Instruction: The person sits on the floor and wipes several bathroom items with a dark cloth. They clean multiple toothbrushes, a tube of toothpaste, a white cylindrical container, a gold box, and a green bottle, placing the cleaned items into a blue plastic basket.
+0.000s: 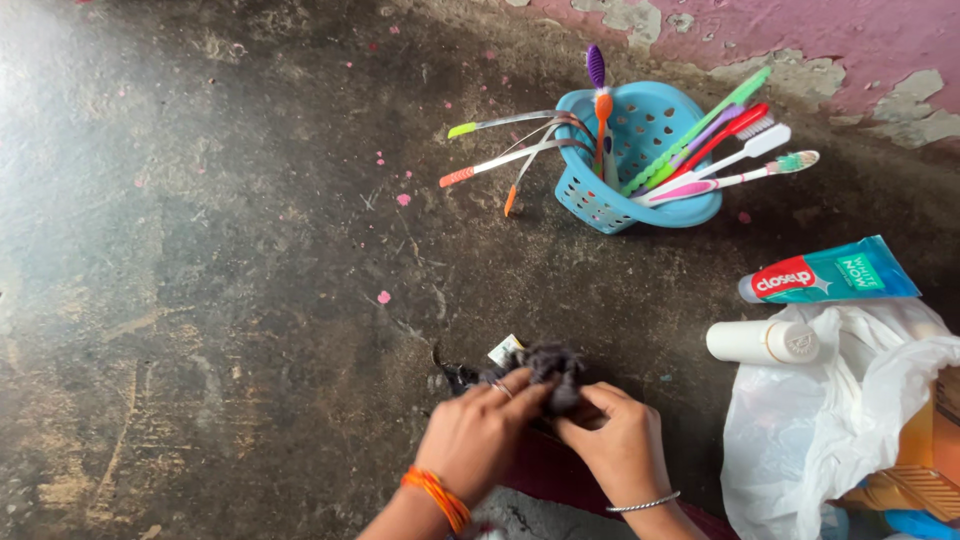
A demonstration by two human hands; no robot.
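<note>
Dark crumpled cloth (548, 372) lay bunched on the stained concrete floor (220, 280), pinched from both sides: the left hand (478, 432) and right hand (618, 440) had their fingers (520, 395) curled tight on it. Beyond stood a light-blue perforated plastic basket (640, 190) of toothbrushes.

We see our hands (480, 430) (615, 440) covering most of dark cloth (550, 365); its shape unclear. Small tag (506, 350) half hidden behind cloth. Our forearms cut by bottom edge. White bag (820, 420) cut at right edge, contents mostly hidden.
</note>
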